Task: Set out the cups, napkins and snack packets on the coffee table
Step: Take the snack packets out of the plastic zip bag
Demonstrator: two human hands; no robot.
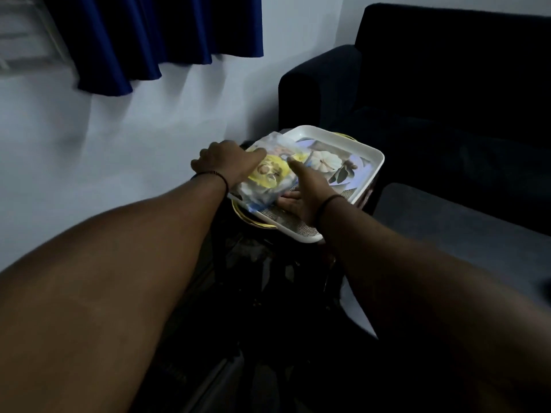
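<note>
Yellow snack packets point(269, 174) in clear wrap, frame centre, on white tray point(351, 192) | left hand point(226, 162) grip curled over top | right hand point(304, 192) open, cupping side | lift level, both hands, onto dark counter point(268, 263)

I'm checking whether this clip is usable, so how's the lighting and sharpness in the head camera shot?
Head view: dim overall, with the table under the tray nearly lost in black; the snack packet between the left hand and right hand is the brightest spot, slightly soft; the forearms bulge from wide-angle distortion; the curtain and sofa are dark but readable.
</note>
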